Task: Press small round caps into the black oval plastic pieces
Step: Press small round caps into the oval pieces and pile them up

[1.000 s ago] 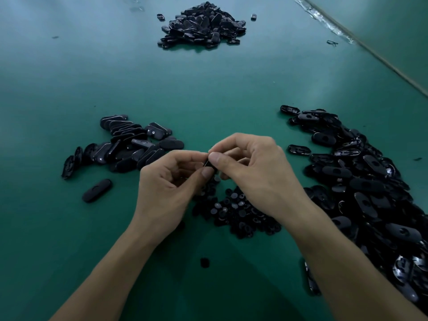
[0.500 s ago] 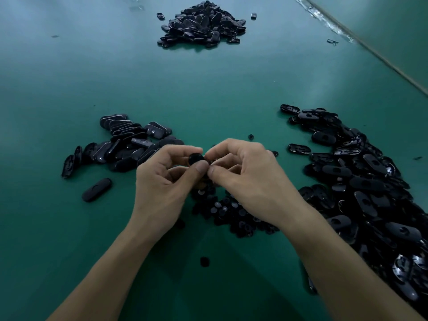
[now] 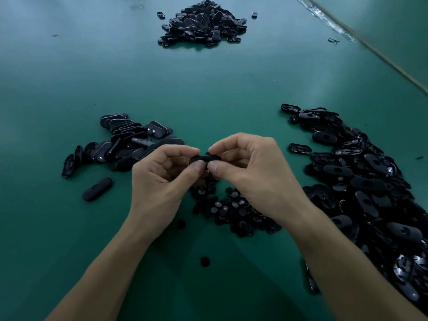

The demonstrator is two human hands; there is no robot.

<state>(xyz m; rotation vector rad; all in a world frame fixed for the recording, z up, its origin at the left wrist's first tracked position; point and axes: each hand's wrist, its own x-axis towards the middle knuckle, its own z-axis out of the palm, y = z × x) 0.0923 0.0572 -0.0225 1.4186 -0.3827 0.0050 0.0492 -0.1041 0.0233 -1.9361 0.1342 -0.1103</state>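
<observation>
Plainly light, stiff and rather slick, the oval (image 3: pixel 203 159) (cap hidden) is best pinched by its ends, as left hand (image 3: pixel 162 179) and right hand (image 3: pixel 252 172) grip it

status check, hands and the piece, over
Left hand and right hand both pinch one black oval piece above the cap pile. Nothing in the way.
</observation>
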